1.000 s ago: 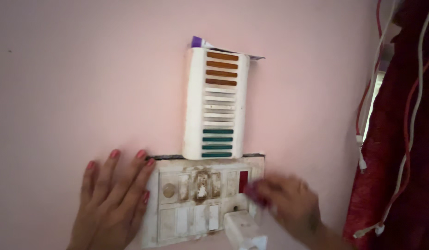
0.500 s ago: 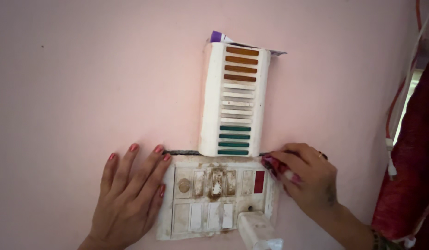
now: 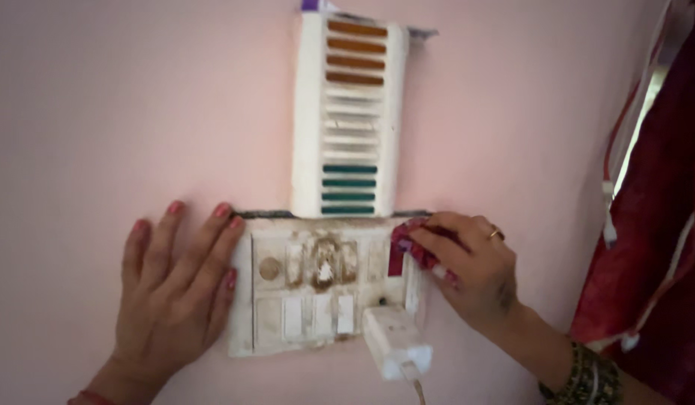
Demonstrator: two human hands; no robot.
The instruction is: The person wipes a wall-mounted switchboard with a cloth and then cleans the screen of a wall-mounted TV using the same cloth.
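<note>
A dirty white switchboard [image 3: 317,330] with several switches is fixed to a pink wall. My left hand [image 3: 171,289] lies flat on the wall, fingers spread, touching the board's left edge. My right hand [image 3: 471,270] pinches a small red cloth [image 3: 409,244] and presses it on the board's upper right corner. A white plug adapter [image 3: 392,341] sits in the lower right socket, with a cable running down.
A white slotted wall holder [image 3: 347,120] with orange, white and green bars hangs just above the board; a purple-capped tube pokes out at its top. A dark red curtain [image 3: 655,225] and hanging red and white cables [image 3: 610,195] fill the right side.
My right hand rose from the board's right side to its top right corner, then slid the cloth leftward onto the face. My left hand stayed flat. The camera view shifted.
</note>
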